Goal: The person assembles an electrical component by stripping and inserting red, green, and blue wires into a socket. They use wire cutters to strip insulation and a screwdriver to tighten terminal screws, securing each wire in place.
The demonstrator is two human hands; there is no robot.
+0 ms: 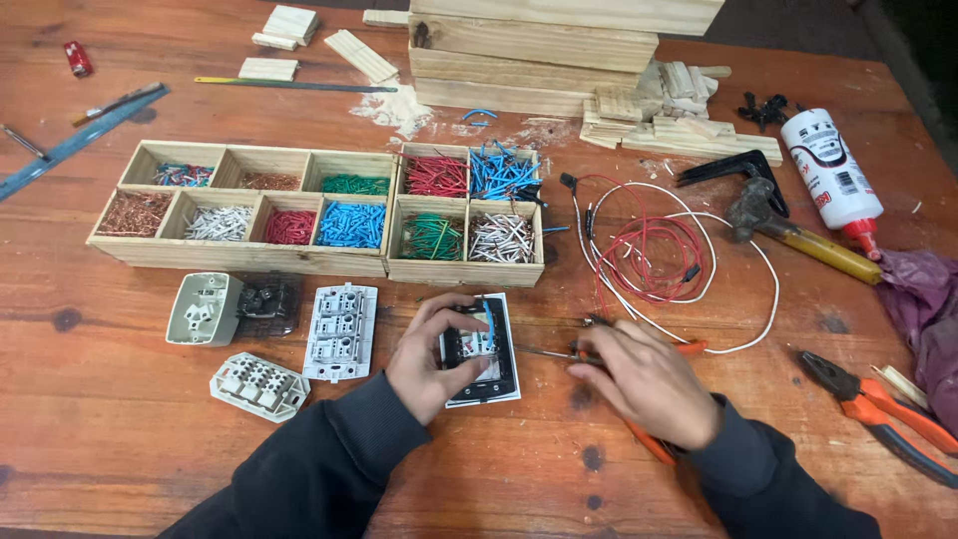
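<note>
The switch module (480,349) is lying face-down on the bench (120,449), right in front of the wooden tray of cut wires (319,208). It's pinned there by the left hand (429,357), with the grip curled around its left edge and the fingers draped over the top. A screwdriver (547,353) is pinched in the right hand (649,381), its shaft aimed nearly flat at the module's right side; orange-handled pliers (649,439) seem to be tucked under that same palm.

For this bit, the tip is best kept square in the terminal screw and the module pressed down flat so it can't skate. Both wrists are held low, forearms angled inward.
</note>
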